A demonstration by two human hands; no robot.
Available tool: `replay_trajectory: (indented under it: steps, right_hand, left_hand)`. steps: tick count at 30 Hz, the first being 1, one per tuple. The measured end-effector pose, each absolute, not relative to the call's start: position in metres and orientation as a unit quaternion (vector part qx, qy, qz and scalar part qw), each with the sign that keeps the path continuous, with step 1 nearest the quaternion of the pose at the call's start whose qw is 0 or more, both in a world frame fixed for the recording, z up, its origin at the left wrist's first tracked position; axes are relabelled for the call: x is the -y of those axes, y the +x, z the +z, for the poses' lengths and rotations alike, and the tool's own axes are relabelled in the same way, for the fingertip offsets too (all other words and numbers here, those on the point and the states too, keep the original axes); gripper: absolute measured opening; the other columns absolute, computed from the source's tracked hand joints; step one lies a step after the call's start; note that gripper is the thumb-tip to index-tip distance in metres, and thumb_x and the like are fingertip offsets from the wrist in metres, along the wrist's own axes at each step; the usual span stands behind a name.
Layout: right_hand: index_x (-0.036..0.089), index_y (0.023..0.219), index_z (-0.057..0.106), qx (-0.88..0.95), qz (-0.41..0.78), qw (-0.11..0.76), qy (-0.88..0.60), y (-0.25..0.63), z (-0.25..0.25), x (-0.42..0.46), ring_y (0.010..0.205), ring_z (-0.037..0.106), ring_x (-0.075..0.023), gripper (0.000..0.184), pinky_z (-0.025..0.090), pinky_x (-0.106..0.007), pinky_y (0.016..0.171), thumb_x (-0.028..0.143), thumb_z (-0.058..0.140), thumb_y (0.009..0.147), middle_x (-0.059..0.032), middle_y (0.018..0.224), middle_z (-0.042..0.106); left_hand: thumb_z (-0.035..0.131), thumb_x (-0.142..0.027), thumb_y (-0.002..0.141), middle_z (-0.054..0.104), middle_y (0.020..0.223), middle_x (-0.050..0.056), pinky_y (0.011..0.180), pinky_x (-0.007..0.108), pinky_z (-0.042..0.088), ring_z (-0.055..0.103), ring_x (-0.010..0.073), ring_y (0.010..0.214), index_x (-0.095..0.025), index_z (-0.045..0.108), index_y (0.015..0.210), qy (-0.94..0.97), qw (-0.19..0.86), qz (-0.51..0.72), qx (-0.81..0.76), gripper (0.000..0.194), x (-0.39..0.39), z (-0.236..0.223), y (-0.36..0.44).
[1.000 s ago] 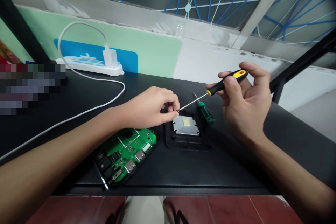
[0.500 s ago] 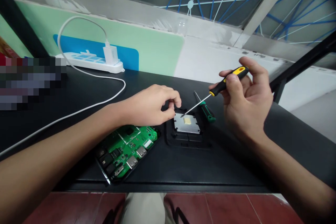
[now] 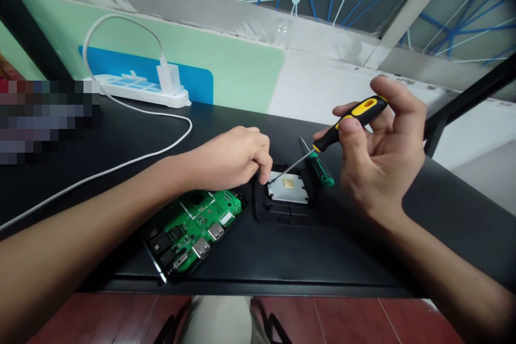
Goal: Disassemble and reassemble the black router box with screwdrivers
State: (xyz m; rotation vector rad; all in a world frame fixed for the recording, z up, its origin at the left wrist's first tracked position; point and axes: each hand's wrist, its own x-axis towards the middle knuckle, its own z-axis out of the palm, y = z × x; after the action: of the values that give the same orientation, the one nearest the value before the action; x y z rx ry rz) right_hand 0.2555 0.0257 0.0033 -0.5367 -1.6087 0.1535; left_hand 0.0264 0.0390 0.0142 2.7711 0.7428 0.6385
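Note:
My right hand [image 3: 381,145] grips a black-and-yellow screwdriver [image 3: 350,118], its thin shaft slanting down-left to the far left corner of a silver metal plate [image 3: 288,189]. That plate sits in a black plastic cover [image 3: 282,209] and carries a small yellow pad. My left hand [image 3: 231,157] is curled, fingertips pressed on the cover's left edge beside the screwdriver tip. A green circuit board [image 3: 193,226] in its black base lies just below my left wrist.
A second screwdriver with a green handle [image 3: 320,169] lies on the black table [image 3: 322,258] behind the cover. A white power strip [image 3: 137,91] with a plugged charger and white cable [image 3: 121,166] lies at the back left. The table's front edge is near.
The screwdriver tip moved down from my left fingertips onto the plate's corner. My left hand lowered its fingers onto the cover's edge. The view shifted slightly.

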Motion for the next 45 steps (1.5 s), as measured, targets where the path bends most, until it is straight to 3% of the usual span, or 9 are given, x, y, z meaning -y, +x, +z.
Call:
replay_trajectory:
  steps: [7,12,20,23,31,37,45]
  right_hand:
    - [0.028,0.127,0.060,0.686,0.092,0.675,-0.254,0.252,0.006,-0.021,0.098,0.064,-0.0144,0.038,0.073,-0.034,0.080,0.022,0.071,0.091,-0.0029,0.104,0.060]
    - [0.033,0.127,0.060,0.693,0.093,0.666,-0.261,0.251,0.006,-0.021,0.098,0.066,-0.0165,0.039,0.072,-0.037,0.080,0.030,0.073,0.090,-0.0022,0.103,0.061]
    - [0.039,0.126,0.065,0.695,0.089,0.664,-0.259,0.245,0.008,-0.015,0.101,0.067,-0.0168,0.039,0.069,-0.030,0.070,0.021,0.068,0.092,-0.0024,0.103,0.061]
    - [0.041,0.126,0.065,0.700,0.081,0.665,-0.248,0.242,0.009,-0.017,0.105,0.065,-0.0150,0.040,0.069,-0.027,0.071,0.019,0.067,0.093,-0.0018,0.114,0.057]
    - [0.041,0.132,0.057,0.738,0.078,0.622,-0.251,0.226,0.017,-0.034,0.104,0.067,-0.0149,0.043,0.066,-0.024,0.066,0.035,0.071,0.091,-0.0002,0.127,0.058]
    - [0.037,0.128,0.058,0.744,0.074,0.613,-0.254,0.210,0.022,-0.028,0.105,0.070,-0.0165,0.036,0.067,-0.028,0.074,0.044,0.067,0.094,-0.0011,0.118,0.064]
    - [0.035,0.128,0.057,0.737,0.101,0.607,-0.280,0.202,0.026,-0.018,0.114,0.073,-0.0206,0.040,0.068,-0.030,0.076,0.054,0.064,0.094,-0.0033,0.129,0.067]
  left_hand:
    - [0.048,0.002,0.081,0.071,0.083,0.001,0.077,0.031,0.046,0.061,0.0176,0.085,-0.026,0.082,0.080,0.943,0.083,0.215,-0.239,0.044,-0.039,0.012,0.027]
    - [0.048,0.000,0.082,0.071,0.084,0.002,0.077,0.033,0.046,0.061,0.0189,0.086,-0.027,0.082,0.080,0.944,0.077,0.205,-0.248,0.043,-0.039,0.013,0.027]
    - [0.048,0.000,0.083,0.072,0.086,0.002,0.076,0.033,0.047,0.061,0.0192,0.087,-0.028,0.083,0.084,0.944,0.074,0.204,-0.248,0.045,-0.039,0.012,0.026]
    - [0.048,0.000,0.083,0.072,0.086,0.003,0.076,0.034,0.048,0.061,0.0196,0.087,-0.028,0.083,0.085,0.945,0.077,0.198,-0.248,0.044,-0.039,0.012,0.025]
    - [0.050,-0.001,0.082,0.074,0.089,0.003,0.079,0.035,0.050,0.063,0.0215,0.090,-0.028,0.084,0.083,0.945,0.058,0.197,-0.254,0.043,-0.041,0.014,0.023]
    - [0.050,-0.001,0.082,0.075,0.097,0.003,0.098,0.040,0.052,0.065,0.0248,0.108,-0.026,0.082,0.084,0.941,0.058,0.202,-0.265,0.041,-0.040,0.014,0.025]
    - [0.051,-0.003,0.084,0.077,0.097,0.003,0.104,0.041,0.051,0.067,0.0247,0.111,-0.026,0.081,0.083,0.945,0.047,0.216,-0.243,0.037,-0.041,0.012,0.026]
